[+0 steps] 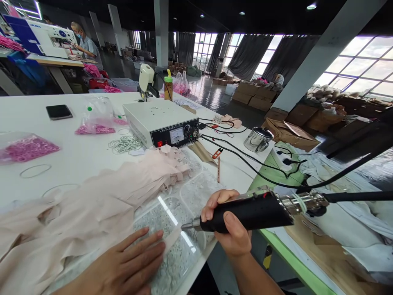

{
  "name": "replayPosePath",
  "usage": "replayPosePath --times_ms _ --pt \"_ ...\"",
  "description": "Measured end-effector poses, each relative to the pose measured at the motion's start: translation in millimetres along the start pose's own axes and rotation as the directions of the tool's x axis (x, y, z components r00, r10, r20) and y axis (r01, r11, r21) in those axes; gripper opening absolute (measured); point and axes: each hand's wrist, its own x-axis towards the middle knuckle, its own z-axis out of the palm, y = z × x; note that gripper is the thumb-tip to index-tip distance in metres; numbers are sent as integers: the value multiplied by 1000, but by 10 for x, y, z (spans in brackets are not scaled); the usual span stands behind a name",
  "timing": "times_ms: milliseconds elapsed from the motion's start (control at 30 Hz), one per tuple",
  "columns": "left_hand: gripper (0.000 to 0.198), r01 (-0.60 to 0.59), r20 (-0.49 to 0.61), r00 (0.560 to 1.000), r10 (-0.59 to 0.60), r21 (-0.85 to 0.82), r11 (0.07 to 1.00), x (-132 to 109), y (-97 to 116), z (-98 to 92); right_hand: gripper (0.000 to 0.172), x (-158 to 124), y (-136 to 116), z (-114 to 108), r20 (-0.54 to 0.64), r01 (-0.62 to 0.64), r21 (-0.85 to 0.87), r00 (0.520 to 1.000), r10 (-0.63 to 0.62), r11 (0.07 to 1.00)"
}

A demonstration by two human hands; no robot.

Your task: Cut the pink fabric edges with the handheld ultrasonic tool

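The right hand (229, 235) is wrapped closed around a handheld tool (254, 213). The fingers curl over the top and the thumb lies along the near side. The tool is a thick, matte black barrel that lies almost level above the near edge of the table. It narrows to a short metal tip (188, 225) pointing left. Its rear end is a shiny metal collar, and a black cable (245, 162) runs from there.

The left hand (125, 262) lies open and flat with the palm down and the fingers together and stretched out. Its fingertips (158, 239) press a strip of pale pink fabric (101, 196), and the metal tip is just beside them. The fabric is thin, soft and matte. It is heaped in loose folds across the near left of the white table (70, 159).

Under the strip is a clear plastic tray (196, 190) that is glossy and catches a streak of light. Its compartments are filled with tiny white bits.

Behind the tray stands a white metal control box (159, 121) with a dial meter and a red light on its dark front. The cable loops back toward it. A pile of thin white rings (125, 144) lies left of the box. Further left is a clear bag of pink rings (26, 148), and a dark phone (59, 111) lies flat beyond that. A polished steel pot (258, 139) sits near the far right edge of the table.
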Motion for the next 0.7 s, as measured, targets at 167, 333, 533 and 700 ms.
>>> replayPosePath --times_ms 167,333,533,700 --pt "46 18 18 1000 -18 8 1000 -52 10 24 17 20 -19 36 -34 -2 -14 999 2 1000" --pt "44 15 3 1000 -16 36 999 -59 23 31 16 31 -26 57 -32 -5 -9 999 5 1000" --pt "40 52 -33 998 -53 -34 998 -28 31 2 16 29 -43 53 -25 -13 -29 1000 13 999" --pt "43 73 -13 997 -75 -117 990 -23 32 -11 17 34 -47 56 -29 -15 -49 999 14 999"
